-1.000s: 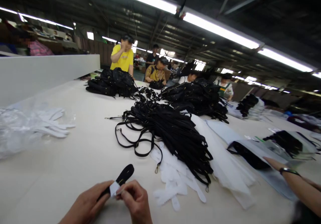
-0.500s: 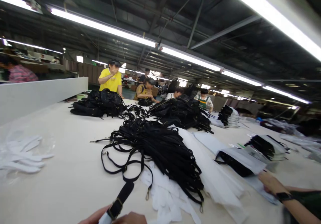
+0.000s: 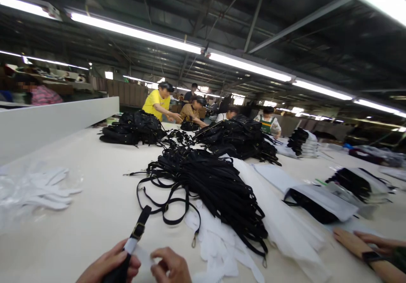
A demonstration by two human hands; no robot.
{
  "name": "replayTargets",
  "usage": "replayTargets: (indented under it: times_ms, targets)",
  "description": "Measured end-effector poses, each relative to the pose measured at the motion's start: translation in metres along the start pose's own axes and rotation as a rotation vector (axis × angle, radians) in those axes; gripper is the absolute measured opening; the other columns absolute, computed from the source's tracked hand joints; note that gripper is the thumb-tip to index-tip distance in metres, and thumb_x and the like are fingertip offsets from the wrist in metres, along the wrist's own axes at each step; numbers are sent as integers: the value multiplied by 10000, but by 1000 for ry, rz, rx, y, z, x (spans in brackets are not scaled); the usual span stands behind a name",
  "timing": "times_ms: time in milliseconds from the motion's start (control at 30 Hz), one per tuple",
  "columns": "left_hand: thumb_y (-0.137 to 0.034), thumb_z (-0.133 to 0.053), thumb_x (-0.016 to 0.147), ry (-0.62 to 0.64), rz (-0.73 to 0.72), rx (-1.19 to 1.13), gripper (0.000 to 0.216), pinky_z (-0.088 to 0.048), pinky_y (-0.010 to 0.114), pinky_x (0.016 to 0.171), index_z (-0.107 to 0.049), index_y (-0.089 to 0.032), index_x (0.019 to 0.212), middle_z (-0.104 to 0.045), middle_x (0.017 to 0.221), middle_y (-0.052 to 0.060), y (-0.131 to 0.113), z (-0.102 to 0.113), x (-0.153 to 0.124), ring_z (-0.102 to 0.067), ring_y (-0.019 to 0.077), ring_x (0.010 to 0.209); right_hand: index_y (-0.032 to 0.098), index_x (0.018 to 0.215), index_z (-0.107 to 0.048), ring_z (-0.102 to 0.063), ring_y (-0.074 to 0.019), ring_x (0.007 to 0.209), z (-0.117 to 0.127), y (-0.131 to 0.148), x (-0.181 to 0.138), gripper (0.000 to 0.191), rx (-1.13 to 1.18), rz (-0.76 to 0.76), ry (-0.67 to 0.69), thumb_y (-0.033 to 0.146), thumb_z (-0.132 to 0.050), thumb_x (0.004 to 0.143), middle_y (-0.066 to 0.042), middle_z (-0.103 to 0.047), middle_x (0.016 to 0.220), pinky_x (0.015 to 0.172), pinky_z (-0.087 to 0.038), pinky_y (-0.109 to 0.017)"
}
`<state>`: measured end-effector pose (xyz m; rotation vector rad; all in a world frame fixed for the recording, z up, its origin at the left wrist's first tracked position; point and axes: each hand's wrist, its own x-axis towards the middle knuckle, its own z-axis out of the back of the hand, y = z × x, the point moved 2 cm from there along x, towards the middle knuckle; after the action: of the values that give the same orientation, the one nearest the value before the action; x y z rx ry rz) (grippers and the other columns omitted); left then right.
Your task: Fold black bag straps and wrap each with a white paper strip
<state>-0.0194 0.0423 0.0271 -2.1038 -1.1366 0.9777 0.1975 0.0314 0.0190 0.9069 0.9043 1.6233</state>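
My left hand (image 3: 109, 262) is closed around a folded black strap (image 3: 145, 216) with a brass-coloured buckle, its looped end pointing up and away. Just below the buckle, a white strip (image 3: 142, 256) goes round the strap and its loose part stretches to the right. At that loose end my right hand (image 3: 173, 267) has its fingers curled and pinched. Beyond both hands lies a large bundle of black straps (image 3: 212, 181) with metal clips. Several white strips (image 3: 215, 240) are spread under and in front of the bundle.
White strips in clear plastic (image 3: 47, 188) lie at left, near a low white partition (image 3: 60, 120). Black bags (image 3: 135, 127) are heaped farther back, with co-workers behind them. At right, a co-worker's hands (image 3: 358, 243) rest by a white-covered black piece (image 3: 320, 204).
My left hand and the strap have shifted left and more of both shows. My right hand now stands apart from the strap, with the white strip drawn out between. A co-worker in yellow has bent forward.
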Motion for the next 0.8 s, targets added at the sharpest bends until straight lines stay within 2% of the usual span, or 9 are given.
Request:
replayTargets:
  times_ms: [67,133,267,333,433,500,567,667,800]
  targets:
    - [-573,-762,694,-109,-91,211,529,-556,361,677,-661,-199,1054,-757,815,81,-12,25,3,-703,240,729,268,987,-740,-617,-168,604,3,-17,-5,246,42,-88,5,295,-633,768,-9,-696,681,623,-470,-257]
    - [-604,-659,768,-209,-210,601,504,-570,409,782,-661,-234,1110,-778,860,70,-28,46,2,-724,283,841,252,950,-734,-620,-172,597,5,-28,-11,209,94,-161,21,335,-617,798,-6,-676,640,615,-467,-259]
    - [-427,-455,914,-321,-322,1484,404,-508,495,974,-613,-362,1280,-744,1191,44,-49,67,-11,-676,312,1119,236,925,-724,-648,-183,677,8,-30,-19,204,46,-162,52,329,-558,851,-16,-685,695,689,-481,-276]
    - [-367,-445,909,-305,-300,1736,461,-496,531,991,-566,-334,1352,-720,1249,86,-54,73,-19,-670,324,1136,233,953,-717,-660,-187,723,8,-28,-20,218,20,-159,53,311,-531,869,-27,-701,751,725,-488,-284]
    - [-388,-457,909,-433,-240,1815,559,-529,517,949,-443,-267,1454,-718,1248,124,-64,82,-30,-683,324,1115,227,969,-706,-665,-186,742,8,-25,-20,227,23,-149,50,308,-512,883,-45,-715,825,744,-499,-293]
    - [-417,-431,936,-517,-281,1792,538,-535,488,954,-432,-286,1457,-690,1307,100,-65,88,-36,-668,304,1152,224,969,-702,-668,-186,740,7,-25,-19,228,21,-137,44,311,-507,888,-52,-717,850,748,-507,-297]
    - [-429,-430,955,-484,-401,1792,491,-512,455,1011,-460,-325,1433,-647,1381,63,-55,90,-36,-625,271,1227,225,975,-701,-672,-186,735,7,-25,-19,229,7,-134,39,315,-507,892,-53,-718,846,755,-513,-301]
    - [-385,-480,959,-360,-563,1861,466,-476,440,1072,-466,-360,1424,-616,1426,30,-24,92,-27,-577,240,1299,235,977,-704,-674,-185,712,5,-31,-20,233,-4,-118,26,350,-518,898,-50,-718,815,744,-527,-297]
    - [-271,-484,964,-435,-671,1968,445,-502,445,1044,-494,-341,1403,-652,1381,11,3,93,-4,-602,226,1275,253,955,-710,-659,-165,659,0,-44,-20,299,-14,-20,-59,461,-500,910,-41,-720,787,718,-548,-265]
